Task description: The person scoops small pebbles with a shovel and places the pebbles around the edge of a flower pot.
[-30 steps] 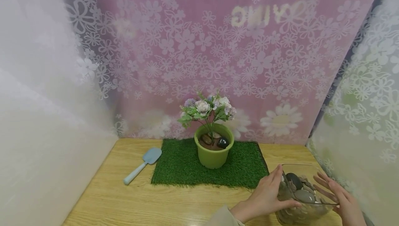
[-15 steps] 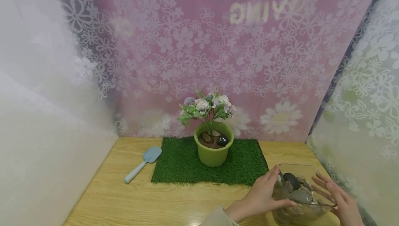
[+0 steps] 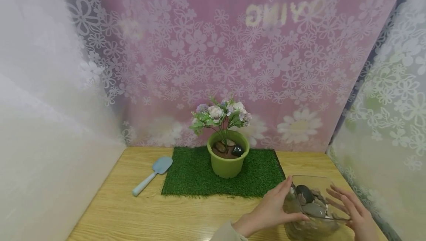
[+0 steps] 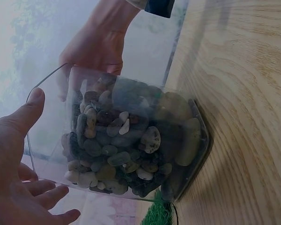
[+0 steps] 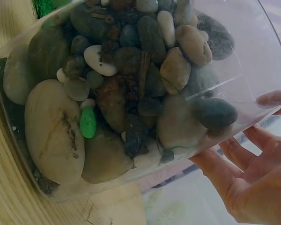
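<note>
At the right front of the table stands a clear square container [image 3: 307, 227] filled with pebbles [image 4: 117, 140]. My left hand [image 3: 269, 207] grips its left side near the top, the thumb at the near rim and the fingers toward the far left corner. On the opposite side, my right hand [image 3: 354, 211] holds the rim, with thumb low at the near corner and fingers spread along the right wall. Through the wall in the right wrist view I see a large pale stone [image 5: 54, 131] and a small bright green pebble [image 5: 88, 122]. The container's base is close over the wood.
A green pot [image 3: 227, 167] with artificial flowers [image 3: 221, 113] and a few stones stands on a grass mat [image 3: 189, 178] at the back. Left of the mat lies a light blue trowel [image 3: 151, 176]. Flowered curtains [image 3: 213, 60] close off the back and sides.
Both hands have moved the pebble container leftward a little along the table, keeping their hold. The pot, mat and trowel stay put.
</note>
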Demonstrator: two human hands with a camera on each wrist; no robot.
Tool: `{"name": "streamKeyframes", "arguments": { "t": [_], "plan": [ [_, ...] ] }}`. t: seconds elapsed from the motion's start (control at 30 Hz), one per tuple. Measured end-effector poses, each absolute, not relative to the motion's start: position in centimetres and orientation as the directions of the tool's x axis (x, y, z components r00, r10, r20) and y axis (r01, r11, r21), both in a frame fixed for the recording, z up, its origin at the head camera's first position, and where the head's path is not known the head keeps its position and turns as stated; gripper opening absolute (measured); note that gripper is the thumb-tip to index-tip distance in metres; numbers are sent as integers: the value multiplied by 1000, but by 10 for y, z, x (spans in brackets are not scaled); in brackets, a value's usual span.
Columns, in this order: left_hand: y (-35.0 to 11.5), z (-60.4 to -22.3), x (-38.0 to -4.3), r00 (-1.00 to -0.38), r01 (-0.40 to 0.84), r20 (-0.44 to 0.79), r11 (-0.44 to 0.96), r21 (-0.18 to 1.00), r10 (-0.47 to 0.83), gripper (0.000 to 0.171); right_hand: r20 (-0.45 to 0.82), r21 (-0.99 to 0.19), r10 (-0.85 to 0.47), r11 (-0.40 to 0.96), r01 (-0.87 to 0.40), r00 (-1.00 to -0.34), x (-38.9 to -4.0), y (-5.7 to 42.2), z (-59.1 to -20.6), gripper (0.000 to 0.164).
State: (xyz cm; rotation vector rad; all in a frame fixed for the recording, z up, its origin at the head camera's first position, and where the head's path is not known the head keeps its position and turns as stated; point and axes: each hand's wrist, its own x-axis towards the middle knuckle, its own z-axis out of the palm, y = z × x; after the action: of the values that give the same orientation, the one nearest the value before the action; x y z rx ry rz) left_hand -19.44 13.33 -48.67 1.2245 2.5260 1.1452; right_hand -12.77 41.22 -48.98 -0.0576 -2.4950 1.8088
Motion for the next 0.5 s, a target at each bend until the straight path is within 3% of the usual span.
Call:
{"name": "streamKeyframes", "arguments": {
  "t": [0.5],
  "plan": [
    [99,-487,-199,-711,498,158,332,801,686,103,103,-957,155,285,-55,-983,-132,371,-491,48]
  ]
}}
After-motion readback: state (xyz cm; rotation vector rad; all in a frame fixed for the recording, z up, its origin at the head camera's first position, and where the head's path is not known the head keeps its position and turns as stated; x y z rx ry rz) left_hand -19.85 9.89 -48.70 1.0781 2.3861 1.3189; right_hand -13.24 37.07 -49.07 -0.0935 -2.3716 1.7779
